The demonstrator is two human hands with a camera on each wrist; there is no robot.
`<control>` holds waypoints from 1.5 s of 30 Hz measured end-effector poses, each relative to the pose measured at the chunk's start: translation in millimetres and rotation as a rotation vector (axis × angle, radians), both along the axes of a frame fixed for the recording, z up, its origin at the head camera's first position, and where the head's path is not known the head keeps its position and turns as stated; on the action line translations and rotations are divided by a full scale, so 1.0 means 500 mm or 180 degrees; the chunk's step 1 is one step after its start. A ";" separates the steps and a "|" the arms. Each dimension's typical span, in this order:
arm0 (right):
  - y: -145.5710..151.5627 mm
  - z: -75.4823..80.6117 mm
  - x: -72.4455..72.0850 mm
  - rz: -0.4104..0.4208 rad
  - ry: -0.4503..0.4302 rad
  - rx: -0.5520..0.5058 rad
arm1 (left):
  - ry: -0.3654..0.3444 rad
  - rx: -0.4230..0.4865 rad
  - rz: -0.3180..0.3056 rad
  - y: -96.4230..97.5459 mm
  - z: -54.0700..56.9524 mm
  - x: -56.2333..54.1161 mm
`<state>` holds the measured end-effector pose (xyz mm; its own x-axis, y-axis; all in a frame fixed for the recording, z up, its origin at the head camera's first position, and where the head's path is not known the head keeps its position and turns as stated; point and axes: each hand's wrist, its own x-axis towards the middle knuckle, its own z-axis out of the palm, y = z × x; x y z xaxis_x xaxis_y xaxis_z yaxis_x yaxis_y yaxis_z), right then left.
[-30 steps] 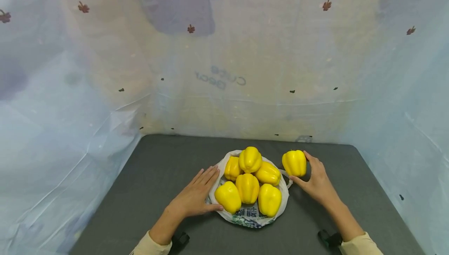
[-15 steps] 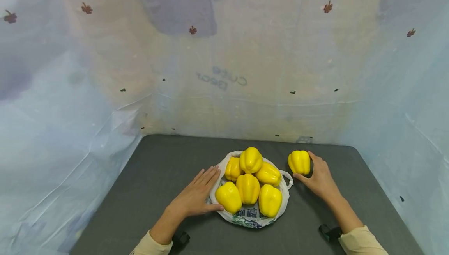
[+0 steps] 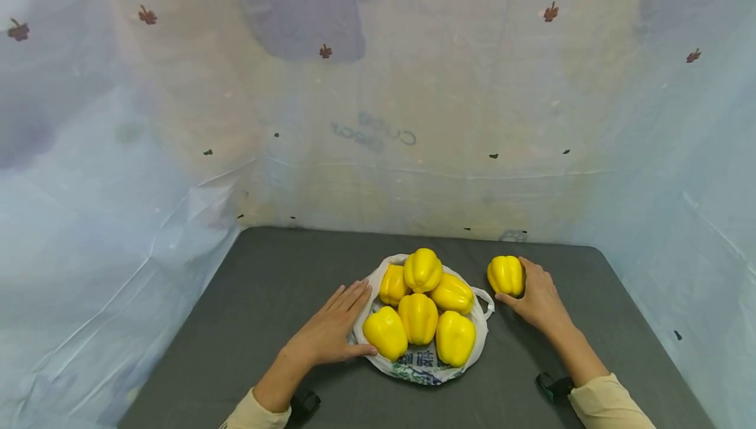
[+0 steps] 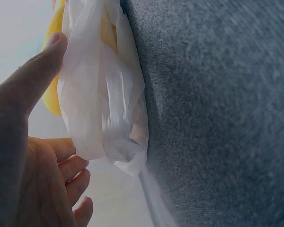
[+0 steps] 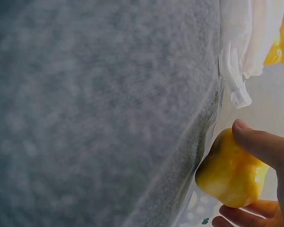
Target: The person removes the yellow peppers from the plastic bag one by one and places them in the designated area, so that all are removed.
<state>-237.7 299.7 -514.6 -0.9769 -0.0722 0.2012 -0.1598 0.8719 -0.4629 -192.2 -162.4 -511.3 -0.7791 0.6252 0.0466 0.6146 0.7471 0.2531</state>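
Note:
My right hand point(image 3: 539, 301) grips a yellow bell pepper point(image 3: 505, 275) between thumb and fingers, to the right of a white plastic bag point(image 3: 422, 374). In the right wrist view this pepper point(image 5: 233, 172) is close to the table surface, thumb on one side and fingertips on the other. Several more yellow bell peppers point(image 3: 418, 319) lie in the opened bag, one heaped at the back. My left hand point(image 3: 327, 332) rests along the bag's left side with fingers extended. Seen from the left wrist, the thumb and fingertips touch the crinkled bag wall point(image 4: 92, 90).
A dark grey table point(image 3: 283, 265) carries everything. One bag handle point(image 3: 487, 304) loops out to the right, between the bag and the right hand. Pale patterned sheeting point(image 3: 378, 88) hangs behind the table and on both sides.
My right hand has carried its pepper a little to the right, away from the bag, and slightly lower. The left hand has stayed at the bag's left side.

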 end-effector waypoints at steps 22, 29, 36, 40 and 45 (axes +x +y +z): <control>-0.005 -0.002 -0.004 0.0080 0.0045 0.0013 | -0.0051 -0.0094 0.0054 0.002 0.001 0.000; -0.018 0.015 0.008 0.0063 0.0191 0.0020 | 0.0022 0.0108 -0.0011 0.000 -0.001 0.003; -0.055 0.042 0.019 0.0167 0.0371 -0.0209 | 0.0026 0.0052 0.0000 -0.001 0.002 0.001; -0.079 0.058 0.025 0.0263 0.0248 -0.0356 | -0.0007 -0.0058 0.0021 0.001 0.008 0.001; -0.106 0.070 0.033 0.0416 0.0124 -0.0475 | -0.0048 -0.0071 0.0029 0.003 0.009 0.002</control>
